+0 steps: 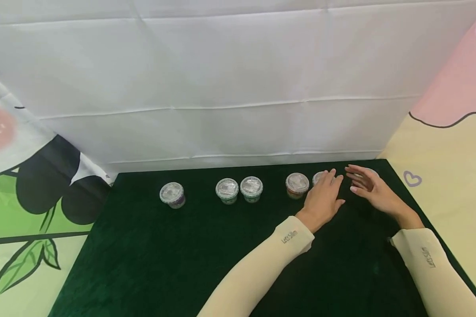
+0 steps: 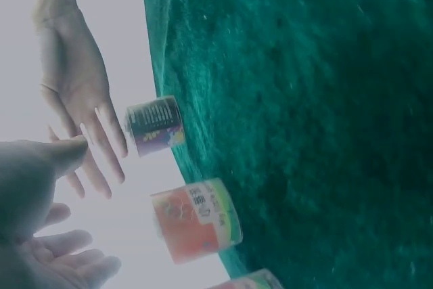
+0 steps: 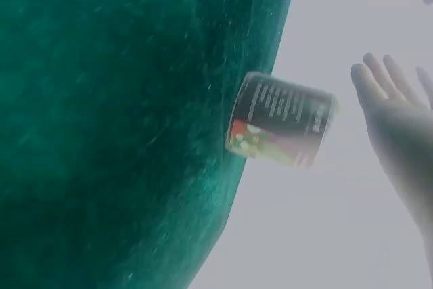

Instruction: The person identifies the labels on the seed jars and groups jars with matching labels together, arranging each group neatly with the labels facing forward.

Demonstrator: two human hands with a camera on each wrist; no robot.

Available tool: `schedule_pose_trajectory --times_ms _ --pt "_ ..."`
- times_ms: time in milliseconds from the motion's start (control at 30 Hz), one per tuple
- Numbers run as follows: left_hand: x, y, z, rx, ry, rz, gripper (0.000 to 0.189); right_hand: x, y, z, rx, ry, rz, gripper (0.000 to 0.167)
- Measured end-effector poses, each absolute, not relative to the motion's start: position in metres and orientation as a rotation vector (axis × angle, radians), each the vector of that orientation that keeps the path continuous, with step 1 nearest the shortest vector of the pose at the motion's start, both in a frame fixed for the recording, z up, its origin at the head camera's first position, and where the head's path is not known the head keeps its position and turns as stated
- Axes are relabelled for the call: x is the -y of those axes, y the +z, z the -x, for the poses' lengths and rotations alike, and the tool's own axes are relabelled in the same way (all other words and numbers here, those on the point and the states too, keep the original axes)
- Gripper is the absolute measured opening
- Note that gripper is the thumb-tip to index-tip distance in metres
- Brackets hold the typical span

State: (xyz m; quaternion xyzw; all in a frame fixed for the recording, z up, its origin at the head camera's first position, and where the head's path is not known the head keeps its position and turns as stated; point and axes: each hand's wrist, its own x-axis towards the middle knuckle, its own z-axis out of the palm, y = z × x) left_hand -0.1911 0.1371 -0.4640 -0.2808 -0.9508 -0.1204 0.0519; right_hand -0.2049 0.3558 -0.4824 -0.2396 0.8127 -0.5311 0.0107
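My left hand (image 1: 323, 198) hovers with spread fingers over a small lidded tub (image 1: 319, 177), partly covering it. In the left wrist view, its thumb and fingers stay apart from a tub with a red-orange label (image 2: 196, 221). To the right, my right hand (image 1: 374, 191) is raised with fingers extended, palm turned toward the left hand. Behind those fingers, a tub with a dark label and white print (image 3: 281, 120) stands near the table's back edge, mostly hidden in the head view. Neither hand holds anything.
Along the back of the dark green table (image 1: 174, 255) stand more clear-lidded tubs: one at far left (image 1: 172, 193), a pair in the middle (image 1: 227, 189), and one left of my left hand (image 1: 297, 184). A white cloth wall (image 1: 230, 132) rises directly behind.
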Motion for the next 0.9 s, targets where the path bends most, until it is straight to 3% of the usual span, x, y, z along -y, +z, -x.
schedule_pose_trajectory --times_ms 467,900 --pt "-0.162 -0.477 0.192 2.900 -0.508 0.921 0.080 -0.380 -0.491 0.187 -2.822 -1.676 0.460 0.064" --pt "-0.186 -0.475 0.188 2.934 -1.016 0.919 0.086 -0.396 -0.501 0.189 -2.845 -1.628 0.102 0.077"
